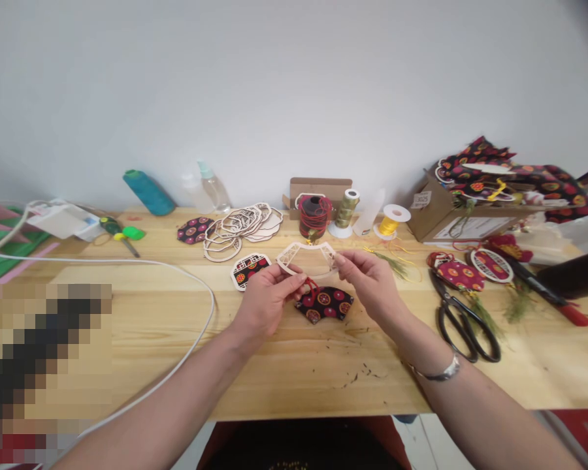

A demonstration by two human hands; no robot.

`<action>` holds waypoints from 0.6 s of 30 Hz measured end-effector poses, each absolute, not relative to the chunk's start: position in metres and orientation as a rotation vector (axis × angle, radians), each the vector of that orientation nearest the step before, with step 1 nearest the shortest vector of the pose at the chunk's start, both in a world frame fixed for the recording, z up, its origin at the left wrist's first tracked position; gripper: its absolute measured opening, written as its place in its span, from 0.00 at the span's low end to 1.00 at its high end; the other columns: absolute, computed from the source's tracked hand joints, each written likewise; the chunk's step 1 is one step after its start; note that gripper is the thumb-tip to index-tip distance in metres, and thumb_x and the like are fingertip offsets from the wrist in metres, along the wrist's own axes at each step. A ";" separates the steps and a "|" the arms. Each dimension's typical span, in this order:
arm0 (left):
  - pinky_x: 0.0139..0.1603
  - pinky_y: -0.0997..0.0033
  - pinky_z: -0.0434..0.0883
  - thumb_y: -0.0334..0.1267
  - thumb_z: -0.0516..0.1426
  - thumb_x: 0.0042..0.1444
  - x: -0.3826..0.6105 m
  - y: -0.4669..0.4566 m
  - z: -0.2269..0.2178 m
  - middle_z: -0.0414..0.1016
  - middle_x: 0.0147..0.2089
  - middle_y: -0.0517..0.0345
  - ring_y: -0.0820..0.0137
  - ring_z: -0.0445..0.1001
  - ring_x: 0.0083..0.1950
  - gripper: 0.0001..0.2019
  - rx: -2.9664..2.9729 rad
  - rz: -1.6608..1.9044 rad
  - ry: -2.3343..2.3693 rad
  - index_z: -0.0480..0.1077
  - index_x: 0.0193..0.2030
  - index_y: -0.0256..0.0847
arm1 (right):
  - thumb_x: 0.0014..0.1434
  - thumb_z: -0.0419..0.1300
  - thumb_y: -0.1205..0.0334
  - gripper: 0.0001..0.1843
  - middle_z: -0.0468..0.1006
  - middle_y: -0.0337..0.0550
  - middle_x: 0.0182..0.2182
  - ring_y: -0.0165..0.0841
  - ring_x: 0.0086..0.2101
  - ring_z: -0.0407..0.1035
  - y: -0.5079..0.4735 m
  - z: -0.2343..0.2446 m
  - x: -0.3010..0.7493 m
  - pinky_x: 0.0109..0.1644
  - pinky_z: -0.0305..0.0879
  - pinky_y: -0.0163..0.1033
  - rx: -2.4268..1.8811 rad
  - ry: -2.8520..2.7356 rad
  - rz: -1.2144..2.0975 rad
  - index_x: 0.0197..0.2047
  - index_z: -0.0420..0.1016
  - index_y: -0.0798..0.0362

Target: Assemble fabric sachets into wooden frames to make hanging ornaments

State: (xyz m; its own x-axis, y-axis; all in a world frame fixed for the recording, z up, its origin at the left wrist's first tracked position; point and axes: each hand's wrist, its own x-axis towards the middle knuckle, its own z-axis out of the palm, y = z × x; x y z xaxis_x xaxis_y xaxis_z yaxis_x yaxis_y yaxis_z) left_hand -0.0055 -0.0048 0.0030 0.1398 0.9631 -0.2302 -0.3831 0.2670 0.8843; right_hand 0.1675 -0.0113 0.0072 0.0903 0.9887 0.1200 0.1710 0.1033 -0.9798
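Observation:
Between my two hands is a pale, fan-shaped wooden frame (300, 252) with cut-out lattice ends, held just above the table. My left hand (269, 297) pinches its left end, and a red cord (312, 285) runs by those fingertips. The fingers of my right hand (365, 277) are closed on the frame's right end. Below the frame lies a dark fan-shaped fabric piece (326, 304) with round red and yellow patterns. An octagonal framed fabric ornament (251, 271) rests left of my left hand.
Loose wooden frames (245, 225) are piled behind. Thread spools (345, 212) stand near the wall. Black-handled scissors (463, 323) lie right, before finished ornaments (460, 274) and a fabric-filled cardboard box (436, 212). A white cable (210, 307) crosses the left side.

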 end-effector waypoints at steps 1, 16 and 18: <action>0.26 0.77 0.64 0.34 0.69 0.37 -0.006 -0.005 0.003 0.75 0.21 0.61 0.77 0.70 0.22 0.12 0.770 1.123 0.953 0.73 0.28 0.34 | 0.54 0.63 0.49 0.15 0.76 0.40 0.24 0.28 0.24 0.64 -0.011 0.008 0.167 0.28 0.61 0.35 -1.286 -1.245 1.068 0.33 0.78 0.54; 0.28 0.77 0.66 0.36 0.69 0.41 -0.007 -0.005 -0.002 0.77 0.24 0.58 0.76 0.72 0.25 0.12 0.772 1.094 0.901 0.74 0.30 0.35 | 0.45 0.68 0.48 0.17 0.73 0.38 0.18 0.24 0.20 0.60 -0.012 0.013 0.165 0.24 0.54 0.32 -1.254 -1.021 1.273 0.25 0.76 0.55; 0.29 0.76 0.67 0.37 0.69 0.42 -0.008 -0.005 -0.003 0.76 0.25 0.58 0.75 0.72 0.26 0.12 0.771 1.092 0.898 0.74 0.30 0.34 | 0.45 0.68 0.48 0.17 0.73 0.38 0.18 0.24 0.19 0.60 -0.012 0.013 0.165 0.23 0.55 0.32 -1.247 -1.000 1.291 0.24 0.76 0.55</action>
State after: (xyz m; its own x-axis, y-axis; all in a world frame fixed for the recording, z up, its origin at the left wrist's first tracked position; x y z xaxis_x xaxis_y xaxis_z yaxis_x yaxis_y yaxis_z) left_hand -0.0075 -0.0051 -0.0026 0.1986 0.9551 -0.2199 -0.4002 0.2838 0.8714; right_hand 0.1650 -0.0120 0.0129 0.0744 0.9890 -0.1278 -0.1236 -0.1180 -0.9853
